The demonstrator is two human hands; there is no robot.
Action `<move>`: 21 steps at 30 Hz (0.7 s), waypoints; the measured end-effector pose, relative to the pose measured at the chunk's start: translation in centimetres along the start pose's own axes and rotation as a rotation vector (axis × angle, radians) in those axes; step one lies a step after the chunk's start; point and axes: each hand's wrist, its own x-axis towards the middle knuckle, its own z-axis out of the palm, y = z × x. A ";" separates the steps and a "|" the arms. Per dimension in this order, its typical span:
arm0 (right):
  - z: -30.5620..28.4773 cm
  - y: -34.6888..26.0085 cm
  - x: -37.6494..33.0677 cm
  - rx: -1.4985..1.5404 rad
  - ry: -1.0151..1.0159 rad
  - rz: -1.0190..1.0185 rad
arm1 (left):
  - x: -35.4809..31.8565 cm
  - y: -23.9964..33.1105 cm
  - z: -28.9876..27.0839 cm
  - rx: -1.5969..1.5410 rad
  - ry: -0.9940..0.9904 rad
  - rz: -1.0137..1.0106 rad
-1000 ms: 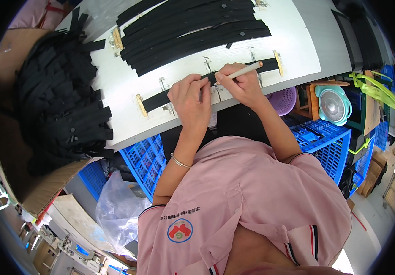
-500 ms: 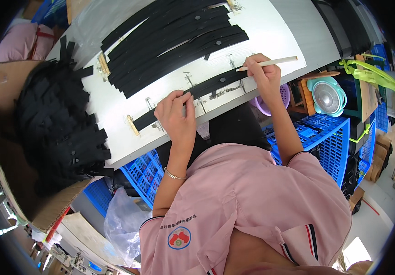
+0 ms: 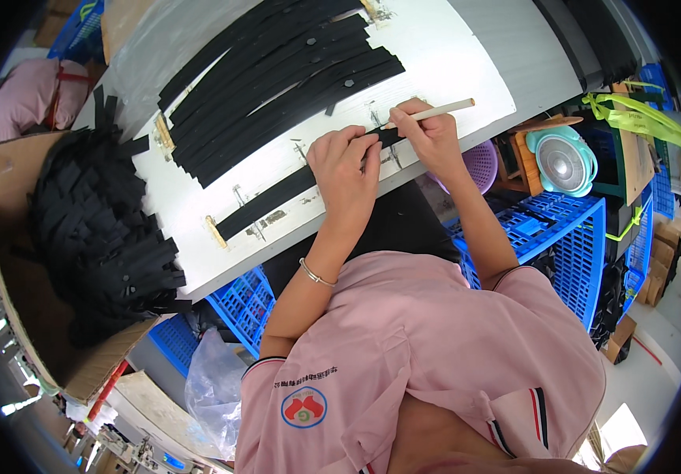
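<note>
A long black fabric strip (image 3: 269,196) lies along the near edge of a white board (image 3: 455,55). My left hand (image 3: 346,170) presses down on the strip with bent fingers, hiding a stretch of it. Close beside it, my right hand (image 3: 433,144) pinches a white pencil (image 3: 444,109). The pencil's tip meets the strip's upper edge near my left fingertips. Dark pencil marks and smudges (image 3: 255,227) show on the board around the strip, and a yellowish tape piece (image 3: 215,232) sits at its left end. Farther back, several black strips (image 3: 277,95) lie side by side.
Left of the board, a cardboard box (image 3: 20,170) overflows with black strips (image 3: 103,237). Blue plastic crates (image 3: 577,253) stand below the table, near a purple basket (image 3: 478,167) and a turquoise fan (image 3: 563,160). Another person in pink (image 3: 36,99) is at the far left.
My left hand has slid right along the strip, close to my right hand. The right hand and pencil have shifted slightly left in view, as has the whole board.
</note>
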 end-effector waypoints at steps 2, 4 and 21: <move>0.0 0.1 -0.1 -0.013 -0.009 0.004 | -0.1 -0.1 0.3 0.015 -0.003 0.001; -0.1 0.2 -0.1 -0.088 -0.022 -0.010 | -0.2 -0.2 0.6 0.030 -0.009 0.001; -0.8 0.3 0.0 -0.133 -0.087 -0.055 | 0.0 -0.5 0.7 0.008 0.038 0.013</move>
